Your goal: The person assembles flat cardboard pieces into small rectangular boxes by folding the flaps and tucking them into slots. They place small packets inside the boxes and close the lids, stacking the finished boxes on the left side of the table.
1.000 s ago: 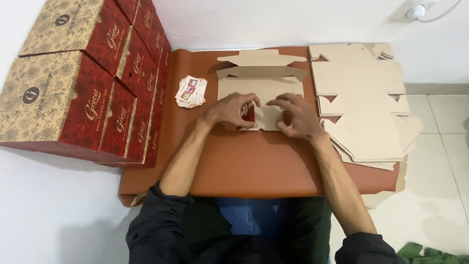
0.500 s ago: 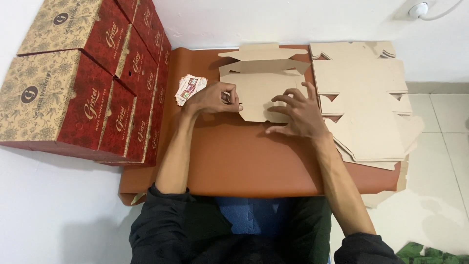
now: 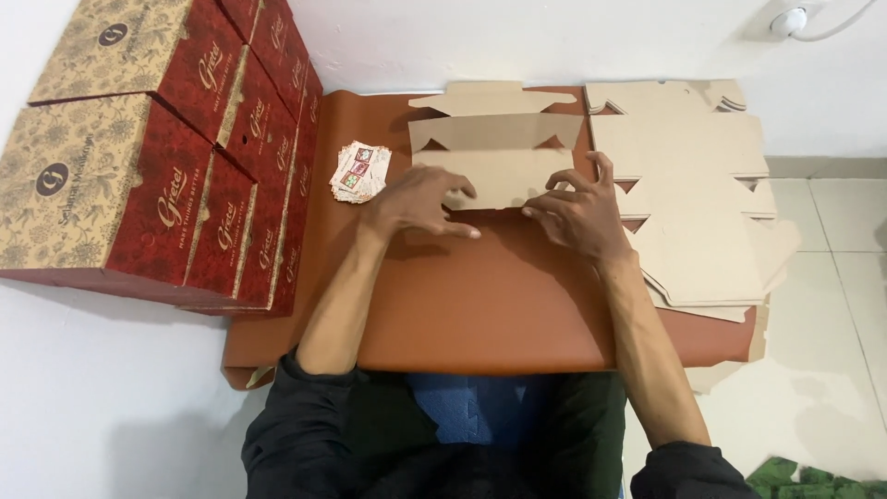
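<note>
As the hands now lie: the left hand (image 3: 420,203) rests palm down, its grip loose and spread, closed on nothing that shows; the right hand (image 3: 577,217) is splayed too, fingertips pressing down, holding nothing.
Under the grip: a flat, plain brown cardboard box blank (image 3: 499,152). Both hands touch its near edge, left hand at its left corner, right hand at its right.
Just changed: half a second ago the left hand was out beside the small stack of red-and-white printed cards (image 3: 360,171) with something small pinched in it. It has come back onto the blank and the pinch has opened. The right hand has hardly moved.
Meaning for the work: the blank lies unfolded, flaps flat, pinned at both near corners.
Left of the grip: the card stack, just apart from the left hand.
Right of the grip: a pile of flat brown cardboard blanks (image 3: 693,185), overhanging the brown desk (image 3: 480,296).
Containers: closed red-and-gold patterned boxes (image 3: 185,185) are stacked far left. Their contents are hidden. The blank is not yet a box and holds nothing.
</note>
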